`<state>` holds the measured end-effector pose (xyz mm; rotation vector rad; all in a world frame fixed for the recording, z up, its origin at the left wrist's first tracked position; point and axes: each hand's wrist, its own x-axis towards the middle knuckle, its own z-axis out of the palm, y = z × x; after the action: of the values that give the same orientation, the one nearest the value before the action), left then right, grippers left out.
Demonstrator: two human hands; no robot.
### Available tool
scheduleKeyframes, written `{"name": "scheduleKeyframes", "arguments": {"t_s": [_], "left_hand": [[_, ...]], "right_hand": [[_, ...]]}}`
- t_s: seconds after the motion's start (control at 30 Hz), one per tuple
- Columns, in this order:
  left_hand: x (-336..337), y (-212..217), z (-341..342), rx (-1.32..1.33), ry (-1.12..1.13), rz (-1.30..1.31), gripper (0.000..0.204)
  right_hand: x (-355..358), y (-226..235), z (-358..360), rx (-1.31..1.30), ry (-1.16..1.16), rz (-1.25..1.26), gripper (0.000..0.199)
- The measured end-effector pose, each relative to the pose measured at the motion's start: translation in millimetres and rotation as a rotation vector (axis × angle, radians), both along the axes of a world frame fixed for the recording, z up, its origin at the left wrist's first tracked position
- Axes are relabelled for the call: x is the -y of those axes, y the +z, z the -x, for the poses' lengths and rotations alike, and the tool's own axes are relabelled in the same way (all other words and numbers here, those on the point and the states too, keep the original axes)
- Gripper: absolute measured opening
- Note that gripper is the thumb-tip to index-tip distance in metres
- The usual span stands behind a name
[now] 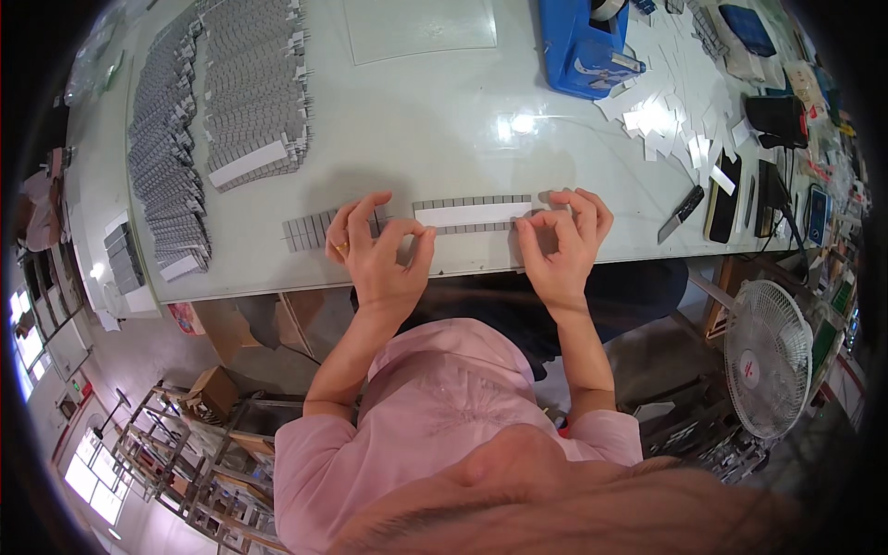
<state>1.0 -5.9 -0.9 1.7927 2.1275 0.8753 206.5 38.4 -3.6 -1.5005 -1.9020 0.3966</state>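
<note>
Along the near edge of the pale, glossy surface (444, 148), a white strip (474, 215) lies lengthwise on a grey gridded strip (472, 201), whose dark-lined margins show above and below it. Both hands are at this white strip, well apart from each other: the left hand (381, 250) pinches its left end between thumb and forefinger, and the right hand (562, 242) does the same at its right end, the other fingers curled clear. At this size it is hard to be sure whether the fingertips also catch the grey strip beneath. A second grey piece (307, 231) lies just left, partly covered by the left hand.

Farther left, two long rows of similar grey pieces run away from the person, an outer row (166, 139) and an inner row (250, 92), with a white band (248, 166) across the near end of the inner one. Beyond the right hand stand a blue tape dispenser (575, 55), scattered white paper scraps (661, 125) and a dark-handled knife (683, 213).
</note>
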Motion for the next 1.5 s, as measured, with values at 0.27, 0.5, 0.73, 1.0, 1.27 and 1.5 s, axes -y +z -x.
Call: {"name": "scheduleKeyframes", "arguments": {"t_s": [0.27, 0.5, 0.73, 1.0, 1.27, 1.5], "left_hand": [[-0.7, 1.6, -0.8, -0.067, -0.011, 0.013, 0.016], [1.8, 1.4, -0.7, -0.049, 0.057, 0.085, 0.030], [2.2, 0.6, -1.6, -0.038, 0.057, 0.073, 0.029], [0.6, 4.1, -4.1, -0.016, 0.054, 0.090, 0.031], [2.7, 0.6, 4.9, 0.059, 0.029, 0.082, 0.035], [2.9, 8.6, -9.9, -0.200, -0.392, 0.100, 0.077]], "right_hand": [[0.9, -0.9, -1.0, 0.039, 0.007, -0.001, 0.019], [1.4, 4.2, -9.4, -0.014, -0.045, 0.123, 0.018], [29.1, 4.8, 23.8, 0.231, 0.154, -0.026, 0.040], [45.6, -1.2, 35.2, 0.386, 0.177, 0.051, 0.048], [40.6, 2.8, -30.6, 0.459, -0.013, 0.020, 0.042], [33.4, -0.2, -30.4, 0.336, -0.023, -0.064, 0.039]]}}
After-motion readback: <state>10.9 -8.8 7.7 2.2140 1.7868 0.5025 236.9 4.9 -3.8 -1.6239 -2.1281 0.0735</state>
